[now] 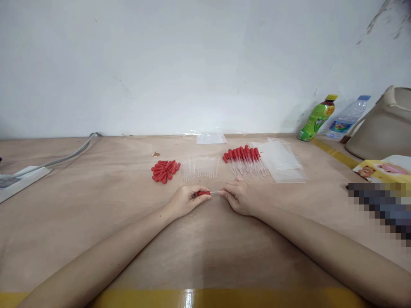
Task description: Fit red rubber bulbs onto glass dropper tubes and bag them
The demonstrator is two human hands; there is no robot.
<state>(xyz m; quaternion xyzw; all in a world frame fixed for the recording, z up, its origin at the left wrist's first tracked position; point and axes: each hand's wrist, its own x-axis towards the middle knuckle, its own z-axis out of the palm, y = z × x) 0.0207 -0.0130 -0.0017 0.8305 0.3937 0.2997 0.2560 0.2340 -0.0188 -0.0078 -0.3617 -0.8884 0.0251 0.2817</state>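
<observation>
Yellow tape [144, 298] ran along the near edge of a wood-coloured table [80, 196]. Beyond it, a person's left hand [188, 200] pinched a red rubber bulb [204, 193] and the right hand [238, 198] gripped a slim clear tube [215, 192], the two meeting end to end between the hands. Farther back, left to right, lay loose red bulbs [165, 172], a row of clear tubes [205, 167], red-topped droppers [245, 157] and flat plastic bags [285, 164], before a white wall [160, 64].

A head-worn camera looks forward and down across the table [96, 188].
</observation>
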